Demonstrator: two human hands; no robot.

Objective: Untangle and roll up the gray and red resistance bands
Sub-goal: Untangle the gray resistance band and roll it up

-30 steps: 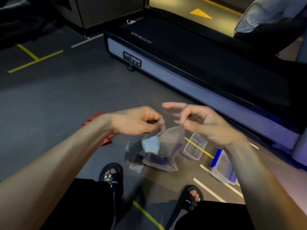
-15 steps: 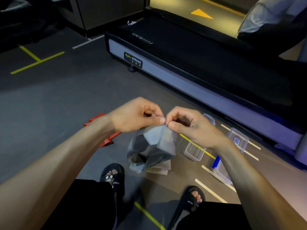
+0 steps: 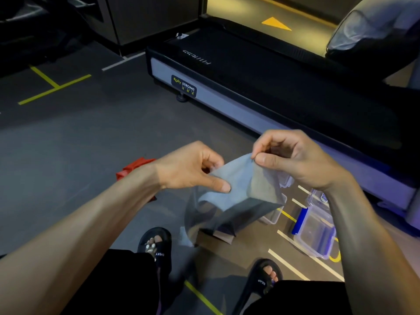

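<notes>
The gray resistance band (image 3: 241,192) hangs in folds in front of me, over the floor between my feet. My left hand (image 3: 193,167) pinches its left edge between thumb and fingers. My right hand (image 3: 293,158) pinches its upper corner, a little higher and to the right. Between the two hands a flat stretch of band is spread out. The red resistance band (image 3: 134,168) lies crumpled on the floor behind my left forearm, mostly hidden by it.
A black treadmill (image 3: 261,87) runs across the floor ahead and to the right. Clear plastic containers (image 3: 316,233) with blue trim sit on the floor by my right arm. My sandalled feet (image 3: 154,244) are below the band. Yellow and white lines mark the floor.
My hands had met at the band's top edge; they have since moved apart, the right one up and to the right, spreading a flat section of the gray band.
</notes>
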